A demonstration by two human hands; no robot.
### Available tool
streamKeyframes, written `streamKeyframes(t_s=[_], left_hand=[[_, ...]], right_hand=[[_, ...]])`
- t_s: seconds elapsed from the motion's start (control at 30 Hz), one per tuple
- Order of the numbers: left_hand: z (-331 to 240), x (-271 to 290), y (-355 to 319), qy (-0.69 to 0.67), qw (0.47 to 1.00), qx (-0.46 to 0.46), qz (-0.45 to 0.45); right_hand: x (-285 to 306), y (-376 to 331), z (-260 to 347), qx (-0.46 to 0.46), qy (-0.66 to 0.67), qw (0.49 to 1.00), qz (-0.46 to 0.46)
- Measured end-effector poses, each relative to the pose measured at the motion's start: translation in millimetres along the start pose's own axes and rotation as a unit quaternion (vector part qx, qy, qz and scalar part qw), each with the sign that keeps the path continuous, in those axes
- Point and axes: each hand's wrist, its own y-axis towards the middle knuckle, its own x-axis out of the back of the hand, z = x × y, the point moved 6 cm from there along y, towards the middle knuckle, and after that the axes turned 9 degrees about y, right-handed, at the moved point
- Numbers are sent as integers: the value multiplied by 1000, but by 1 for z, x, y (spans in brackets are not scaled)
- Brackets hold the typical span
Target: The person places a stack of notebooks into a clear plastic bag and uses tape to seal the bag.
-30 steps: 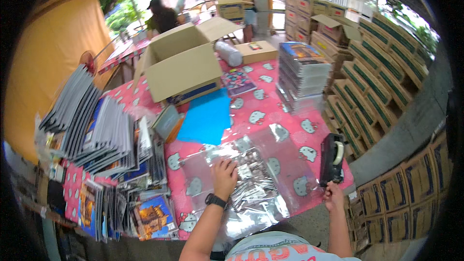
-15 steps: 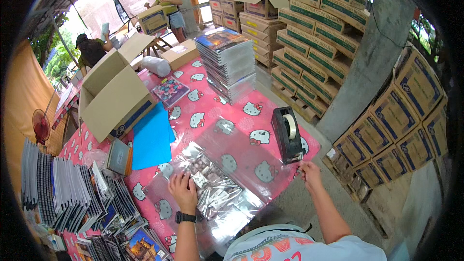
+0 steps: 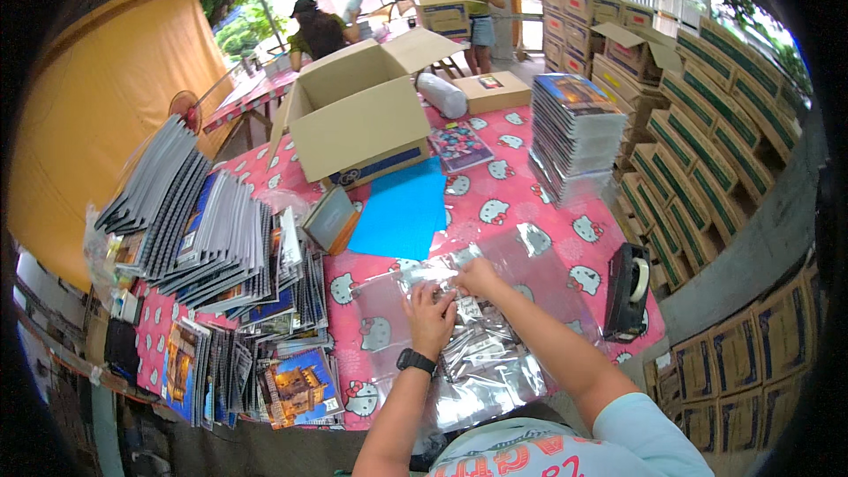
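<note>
Hands meet over a pile of clear plastic sleeves [image 3: 477, 344] lying on the near edge of the counter [image 3: 530, 203], which wears a pink cartoon-cat cloth. The left hand [image 3: 430, 318] presses flat on the pile, its grip open, while the right hand [image 3: 477, 278] pinches the top sleeve's edge. A black tape dispenser [image 3: 625, 291] stands to the right; a blue sheet [image 3: 402, 209] and an open cardboard box [image 3: 362, 115] lie beyond.

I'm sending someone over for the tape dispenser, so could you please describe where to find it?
Start at the pink patterned table, then go to its near right edge. The tape dispenser stands there, the only black object, right of the clear plastic sleeves.
</note>
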Motion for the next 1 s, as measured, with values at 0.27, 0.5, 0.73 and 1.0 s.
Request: streamKeyframes(t_s=[0.27,0.5,0.73,1.0], left_hand=[[6,-6,-9,-76,997,-15,-24],[-1,0,2,-83,996,14,20],[-12,11,-11,-38,997,-14,64],[14,16,1,-241,962,126,23]], right_hand=[[11,-12,8,34,-246,968,-25],[7,-24,-2,87,-272,958,-31],[16,-43,-7,93,-229,969,-31],[30,-37,-23,110,249,962,28]])
